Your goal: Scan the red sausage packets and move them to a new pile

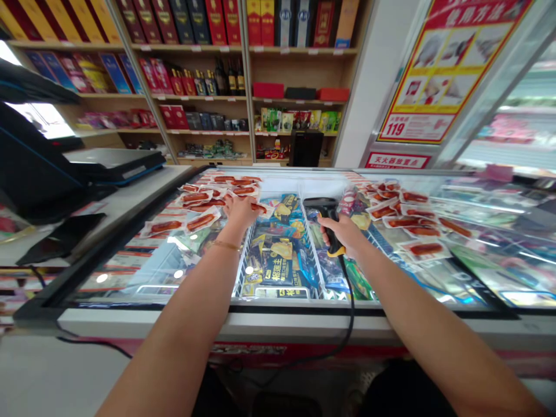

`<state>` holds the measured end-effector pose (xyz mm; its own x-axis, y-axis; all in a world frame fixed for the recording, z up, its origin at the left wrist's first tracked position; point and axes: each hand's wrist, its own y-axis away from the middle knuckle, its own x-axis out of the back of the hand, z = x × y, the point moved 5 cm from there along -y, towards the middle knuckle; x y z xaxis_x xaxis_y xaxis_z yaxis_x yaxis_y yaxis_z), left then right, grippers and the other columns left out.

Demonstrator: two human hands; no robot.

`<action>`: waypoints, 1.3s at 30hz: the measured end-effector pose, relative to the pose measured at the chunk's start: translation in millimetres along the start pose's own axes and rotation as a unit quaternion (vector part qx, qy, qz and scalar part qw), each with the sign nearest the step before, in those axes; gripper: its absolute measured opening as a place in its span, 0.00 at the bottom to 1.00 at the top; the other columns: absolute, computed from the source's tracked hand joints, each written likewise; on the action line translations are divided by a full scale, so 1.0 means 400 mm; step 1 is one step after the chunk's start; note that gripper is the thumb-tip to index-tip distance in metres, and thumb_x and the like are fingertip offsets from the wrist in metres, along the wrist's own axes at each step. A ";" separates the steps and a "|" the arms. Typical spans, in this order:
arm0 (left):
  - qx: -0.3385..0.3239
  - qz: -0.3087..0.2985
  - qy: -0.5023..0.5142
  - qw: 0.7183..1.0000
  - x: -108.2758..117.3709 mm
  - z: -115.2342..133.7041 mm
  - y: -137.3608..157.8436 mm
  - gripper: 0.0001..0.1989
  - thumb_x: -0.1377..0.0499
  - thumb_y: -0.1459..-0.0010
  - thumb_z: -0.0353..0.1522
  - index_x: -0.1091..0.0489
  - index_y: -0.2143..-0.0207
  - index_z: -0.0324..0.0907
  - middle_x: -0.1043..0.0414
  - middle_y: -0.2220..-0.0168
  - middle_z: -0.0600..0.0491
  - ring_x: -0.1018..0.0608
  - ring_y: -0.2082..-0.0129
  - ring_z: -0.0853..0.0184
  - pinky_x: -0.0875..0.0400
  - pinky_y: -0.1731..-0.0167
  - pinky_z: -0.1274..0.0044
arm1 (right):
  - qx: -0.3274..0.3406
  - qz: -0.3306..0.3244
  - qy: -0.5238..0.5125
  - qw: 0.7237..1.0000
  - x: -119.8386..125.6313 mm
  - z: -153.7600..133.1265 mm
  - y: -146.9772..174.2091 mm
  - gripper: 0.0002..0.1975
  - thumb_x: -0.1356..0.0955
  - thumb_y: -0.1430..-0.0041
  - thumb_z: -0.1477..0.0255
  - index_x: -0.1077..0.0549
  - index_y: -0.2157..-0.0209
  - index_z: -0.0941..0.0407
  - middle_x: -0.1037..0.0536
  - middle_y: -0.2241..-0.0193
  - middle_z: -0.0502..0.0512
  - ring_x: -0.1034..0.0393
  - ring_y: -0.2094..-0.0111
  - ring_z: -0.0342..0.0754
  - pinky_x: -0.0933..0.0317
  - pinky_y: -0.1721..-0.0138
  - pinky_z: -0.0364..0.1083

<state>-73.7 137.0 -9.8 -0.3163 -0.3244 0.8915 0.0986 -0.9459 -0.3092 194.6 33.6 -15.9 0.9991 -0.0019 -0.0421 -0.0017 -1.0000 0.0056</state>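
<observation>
On glass-topped chest freezer (286,320): packaged sausages (203,220)

Two groups, left and right.
My right hand (346,229), curled round barcode scanner (333,236).
My left hand (240,210), fingers bent over one sausage pack (261,208), left group; grip I cannot tell.

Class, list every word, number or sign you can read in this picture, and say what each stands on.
"使用方法": heading of the red and yellow wall poster.
"119": lower left of that poster; its smaller print is too blurred.
"灭火器放置点": red sign below it; its bottom line is too small.
Blue bag, shelf boxes, red front strip: lettering too blurred.
Sausage packets: nothing readable.
</observation>
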 end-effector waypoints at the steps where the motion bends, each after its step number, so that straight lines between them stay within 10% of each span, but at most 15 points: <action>1: -0.010 -0.015 -0.001 1.000 -0.002 0.012 0.003 0.22 0.40 0.49 0.46 0.26 0.53 0.49 0.34 0.44 0.42 0.40 0.40 0.41 0.45 0.46 0.52 | 0.004 -0.005 0.004 1.000 -0.004 -0.002 0.004 0.10 0.29 0.50 0.68 0.34 0.70 0.56 0.32 0.83 0.46 0.39 0.87 0.40 0.44 0.87 0.41; 7: -0.061 -0.125 0.011 0.990 -0.017 0.078 0.048 0.27 0.38 0.50 0.43 0.32 0.47 0.45 0.27 0.52 0.44 0.27 0.51 0.53 0.35 0.51 0.67 | 0.004 -0.023 0.036 0.999 -0.024 -0.007 0.026 0.11 0.29 0.50 0.68 0.35 0.71 0.56 0.33 0.84 0.44 0.39 0.87 0.40 0.44 0.86 0.40; 23: -0.106 -0.026 0.303 0.947 -0.015 0.077 0.052 0.03 0.40 0.53 0.29 0.30 0.72 0.41 0.29 0.73 0.57 0.29 0.71 0.70 0.34 0.64 0.78 | 0.009 -0.056 0.045 0.997 -0.046 -0.006 0.052 0.12 0.29 0.50 0.68 0.36 0.70 0.55 0.32 0.82 0.45 0.39 0.87 0.39 0.44 0.86 0.40; 30: -0.046 -0.058 0.451 0.890 -0.038 0.069 0.052 0.14 0.38 0.57 0.27 0.23 0.64 0.38 0.22 0.66 0.51 0.24 0.69 0.68 0.30 0.65 0.77 | 0.018 -0.049 0.050 0.997 -0.050 -0.012 0.063 0.13 0.28 0.51 0.66 0.37 0.72 0.55 0.33 0.84 0.44 0.39 0.88 0.39 0.44 0.86 0.40; 39: -0.043 0.016 0.455 0.889 -0.022 0.059 0.046 0.21 0.39 0.54 0.24 0.24 0.56 0.41 0.23 0.56 0.50 0.22 0.65 0.68 0.27 0.62 0.77 | 0.063 -0.059 0.019 0.996 -0.068 -0.027 0.081 0.16 0.28 0.52 0.62 0.35 0.68 0.56 0.32 0.84 0.44 0.40 0.88 0.39 0.45 0.85 0.41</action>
<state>-46.9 122.0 -15.6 -0.9511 -0.1715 0.2570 0.0610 -0.9196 -0.3881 167.9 1.3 -3.9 0.9935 0.1133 0.0038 0.1129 -0.9860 -0.1223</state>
